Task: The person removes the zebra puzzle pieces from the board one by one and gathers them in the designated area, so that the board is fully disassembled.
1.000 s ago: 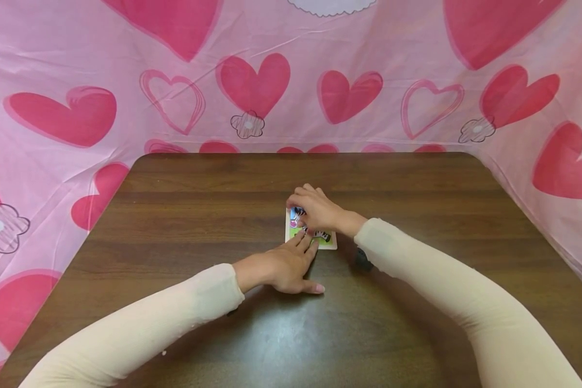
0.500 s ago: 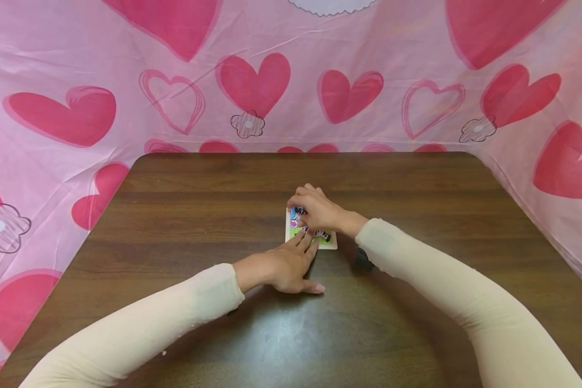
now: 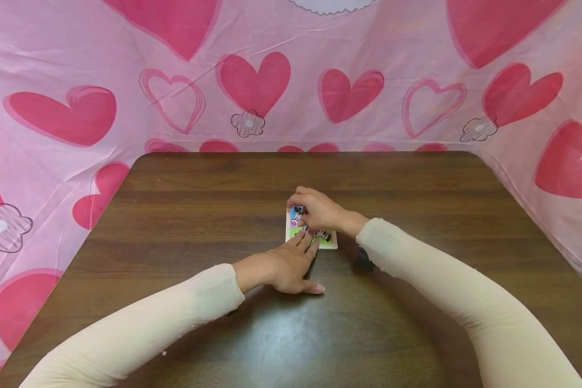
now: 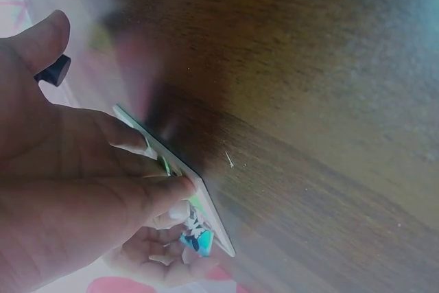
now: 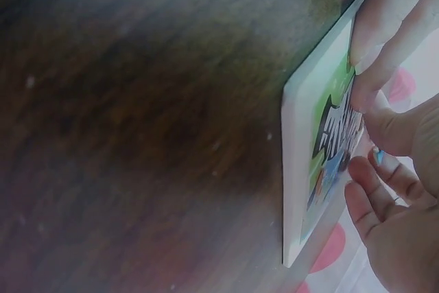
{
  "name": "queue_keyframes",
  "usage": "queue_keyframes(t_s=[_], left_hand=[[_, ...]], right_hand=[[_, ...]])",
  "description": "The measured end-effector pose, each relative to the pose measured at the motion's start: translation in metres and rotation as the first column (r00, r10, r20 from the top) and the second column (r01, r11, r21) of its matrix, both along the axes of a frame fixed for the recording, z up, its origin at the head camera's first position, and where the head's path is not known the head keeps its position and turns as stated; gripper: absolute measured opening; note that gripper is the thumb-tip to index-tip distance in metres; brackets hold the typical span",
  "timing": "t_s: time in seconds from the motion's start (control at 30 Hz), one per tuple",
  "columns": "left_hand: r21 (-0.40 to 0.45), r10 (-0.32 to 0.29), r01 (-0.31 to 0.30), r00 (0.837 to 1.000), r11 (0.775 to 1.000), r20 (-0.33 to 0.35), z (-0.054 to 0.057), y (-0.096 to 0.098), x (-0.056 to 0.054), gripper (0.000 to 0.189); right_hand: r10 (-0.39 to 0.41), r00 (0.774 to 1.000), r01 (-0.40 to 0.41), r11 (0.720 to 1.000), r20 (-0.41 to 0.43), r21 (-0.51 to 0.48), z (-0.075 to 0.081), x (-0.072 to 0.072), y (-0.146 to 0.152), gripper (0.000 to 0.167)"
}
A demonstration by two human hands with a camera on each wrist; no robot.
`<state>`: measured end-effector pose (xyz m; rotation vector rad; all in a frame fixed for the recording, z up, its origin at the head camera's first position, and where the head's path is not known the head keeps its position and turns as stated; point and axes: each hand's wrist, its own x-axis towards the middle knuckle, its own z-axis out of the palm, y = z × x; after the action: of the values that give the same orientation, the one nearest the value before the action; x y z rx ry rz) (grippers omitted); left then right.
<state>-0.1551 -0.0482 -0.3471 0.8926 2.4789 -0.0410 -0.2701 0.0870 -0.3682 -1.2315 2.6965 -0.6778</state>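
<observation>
A small flat picture puzzle (image 3: pixel 327 246) with a pale border and a zebra on green and blue lies mid-table. My left hand (image 3: pixel 286 269) reaches in from the near side, its straight fingertips pressing on the picture and its thumb spread over the wood. Over the puzzle's far right part, my right hand (image 3: pixel 320 210) bends down with curled fingers. Between its thumb and fingers it pinches a small blue puzzle piece (image 4: pixel 200 241), which looks tilted up in the left wrist view. Fingers cover much of the picture. In the right wrist view the puzzle's border (image 5: pixel 295 135) lies flat.
The brown wooden table (image 3: pixel 199 183) has rounded far corners. Pink cloth with hearts (image 3: pixel 257 32) hangs behind it and along both sides. A dark wrist device (image 3: pixel 364 260) shows under the right sleeve.
The outer fingers of my right hand have drawn in slightly toward the puzzle. My left hand and the puzzle stay where they were.
</observation>
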Motion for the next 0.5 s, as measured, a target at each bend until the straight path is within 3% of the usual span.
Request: queue_keyframes(t_s=[0.17,0.5], left_hand=[[-0.003,-0.002,0.002,1.0,1.0,-0.002,-0.0003,0.0007,-0.0001,0.097],[0.004,0.006,-0.006,1.0,1.0,-0.006,0.0,0.0018,0.0008,0.098]], right_hand=[[0.0,1.0,0.0,1.0,0.026,-0.006,0.0013,0.0009,0.0004,0.035],[0.01,0.999,-0.01,1.0,-0.04,0.002,-0.0005,-0.0007,0.0073,0.035]])
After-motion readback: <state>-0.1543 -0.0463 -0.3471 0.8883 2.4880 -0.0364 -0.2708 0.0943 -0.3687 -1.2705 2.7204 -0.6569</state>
